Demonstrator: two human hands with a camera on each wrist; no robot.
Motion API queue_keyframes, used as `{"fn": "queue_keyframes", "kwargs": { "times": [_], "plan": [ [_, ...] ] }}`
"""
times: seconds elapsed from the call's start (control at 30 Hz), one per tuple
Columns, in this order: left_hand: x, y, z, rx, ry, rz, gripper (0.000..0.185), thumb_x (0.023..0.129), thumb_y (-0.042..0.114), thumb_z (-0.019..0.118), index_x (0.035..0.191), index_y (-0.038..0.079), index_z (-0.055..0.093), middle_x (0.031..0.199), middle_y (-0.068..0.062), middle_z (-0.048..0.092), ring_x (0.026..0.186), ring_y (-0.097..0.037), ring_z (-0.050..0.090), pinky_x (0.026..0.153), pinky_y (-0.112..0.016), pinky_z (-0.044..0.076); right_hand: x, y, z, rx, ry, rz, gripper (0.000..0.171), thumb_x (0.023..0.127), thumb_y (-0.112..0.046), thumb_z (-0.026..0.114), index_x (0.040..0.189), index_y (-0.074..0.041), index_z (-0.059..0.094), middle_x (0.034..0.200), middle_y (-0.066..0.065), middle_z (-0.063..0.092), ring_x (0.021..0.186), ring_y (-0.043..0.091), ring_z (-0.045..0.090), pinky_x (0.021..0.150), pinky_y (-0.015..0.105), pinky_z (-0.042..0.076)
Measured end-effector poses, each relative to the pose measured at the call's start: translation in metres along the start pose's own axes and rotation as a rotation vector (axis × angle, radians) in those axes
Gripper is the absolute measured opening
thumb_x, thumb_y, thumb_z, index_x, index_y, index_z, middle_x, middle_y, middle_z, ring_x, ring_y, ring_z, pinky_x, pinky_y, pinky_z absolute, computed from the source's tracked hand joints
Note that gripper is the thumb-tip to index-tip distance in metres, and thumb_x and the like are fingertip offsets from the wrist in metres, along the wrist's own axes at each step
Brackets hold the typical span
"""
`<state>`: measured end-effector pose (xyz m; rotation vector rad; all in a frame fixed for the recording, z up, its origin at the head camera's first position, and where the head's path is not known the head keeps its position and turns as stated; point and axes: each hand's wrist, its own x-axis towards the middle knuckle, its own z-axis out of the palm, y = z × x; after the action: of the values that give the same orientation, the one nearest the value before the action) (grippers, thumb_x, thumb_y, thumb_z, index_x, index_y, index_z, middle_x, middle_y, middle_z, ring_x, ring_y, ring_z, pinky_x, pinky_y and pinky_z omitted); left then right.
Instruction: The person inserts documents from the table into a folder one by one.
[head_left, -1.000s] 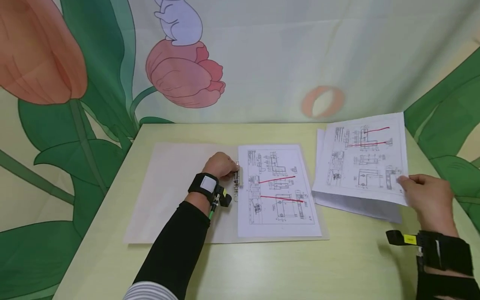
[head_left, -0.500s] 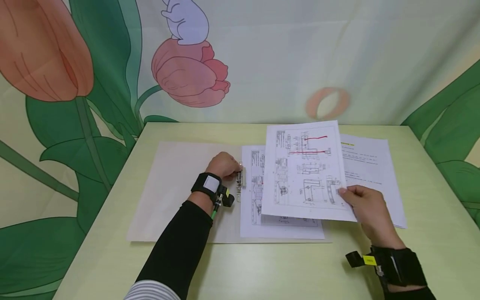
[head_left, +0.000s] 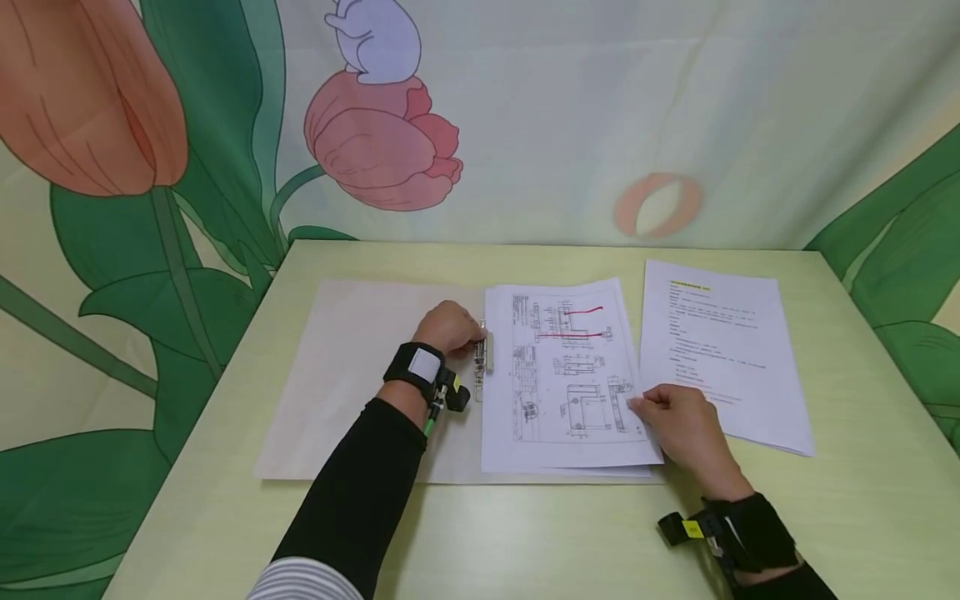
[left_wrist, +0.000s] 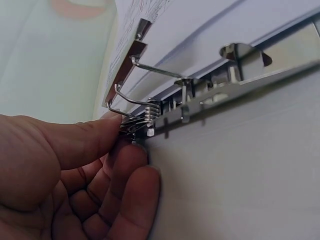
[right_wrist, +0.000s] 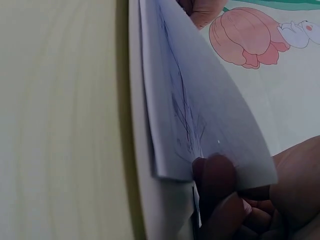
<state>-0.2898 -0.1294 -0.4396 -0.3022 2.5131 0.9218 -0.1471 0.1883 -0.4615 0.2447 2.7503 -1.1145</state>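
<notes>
A white folder (head_left: pixel 330 375) lies spread on the table, with a metal spring clip (head_left: pixel 479 379) along its middle. My left hand (head_left: pixel 448 327) pinches the end of this clip between thumb and fingers; the left wrist view shows its clamp bar (left_wrist: pixel 126 72) raised on wire arms. Over the folder's right half, my right hand (head_left: pixel 682 425) pinches the right edge of a printed drawing sheet (head_left: pixel 555 367) with two red lines. That sheet bows up at this edge in the right wrist view, above another drawing sheet (right_wrist: pixel 167 130). The upper sheet's left edge is close beside the clip.
Right of the folder lies a stack of text pages (head_left: pixel 712 333), its top line highlighted yellow. The pale table (head_left: pixel 480 542) ends at the back against a printed curtain (head_left: pixel 540 125) with tulips.
My right hand has carried the drawing sheet leftward from the text pages, then lowered it over the other drawing on the folder. My left hand has stayed at the clip.
</notes>
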Motion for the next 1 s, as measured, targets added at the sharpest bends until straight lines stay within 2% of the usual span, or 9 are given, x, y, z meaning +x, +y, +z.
{"fn": "queue_keyframes", "kwargs": {
  "times": [0.43, 0.57, 0.7, 1.0],
  "plan": [
    [0.003, -0.001, 0.000, 0.017, -0.002, 0.010, 0.023, 0.100, 0.023, 0.074, 0.088, 0.004, 0.077, 0.070, -0.003, 0.065, 0.059, -0.016, 0.058, 0.054, -0.025, 0.044, 0.001, -0.009, 0.009, -0.001, -0.013, 0.013, 0.023, 0.102, -0.018, 0.069, 0.101, 0.004, 0.074, 0.089, 0.013, 0.071, 0.076, 0.025, 0.059, 0.058, 0.033, 0.044],
    [0.003, -0.001, 0.000, 0.030, 0.005, 0.026, 0.023, 0.100, 0.023, 0.073, 0.088, 0.004, 0.077, 0.070, -0.004, 0.065, 0.059, -0.016, 0.058, 0.055, -0.026, 0.044, 0.002, -0.009, 0.007, -0.004, -0.006, 0.013, 0.027, 0.102, -0.023, 0.070, 0.102, 0.004, 0.074, 0.087, 0.012, 0.070, 0.075, 0.024, 0.059, 0.059, 0.033, 0.043],
    [0.004, 0.000, 0.000, 0.030, 0.009, 0.015, 0.023, 0.100, 0.023, 0.074, 0.089, 0.004, 0.078, 0.071, -0.004, 0.066, 0.059, -0.016, 0.058, 0.055, -0.026, 0.045, 0.003, -0.010, 0.004, -0.009, 0.023, 0.005, 0.032, 0.102, -0.029, 0.070, 0.102, 0.002, 0.074, 0.084, 0.011, 0.070, 0.074, 0.024, 0.059, 0.059, 0.033, 0.042],
    [0.003, -0.002, 0.002, 0.003, -0.001, -0.005, 0.021, 0.100, 0.024, 0.074, 0.092, 0.005, 0.078, 0.072, -0.003, 0.064, 0.060, -0.015, 0.058, 0.055, -0.025, 0.044, 0.006, -0.011, 0.005, -0.034, 0.024, -0.015, 0.022, 0.102, -0.022, 0.069, 0.094, -0.003, 0.075, 0.081, 0.009, 0.071, 0.071, 0.024, 0.059, 0.060, 0.034, 0.042]
  ]
}}
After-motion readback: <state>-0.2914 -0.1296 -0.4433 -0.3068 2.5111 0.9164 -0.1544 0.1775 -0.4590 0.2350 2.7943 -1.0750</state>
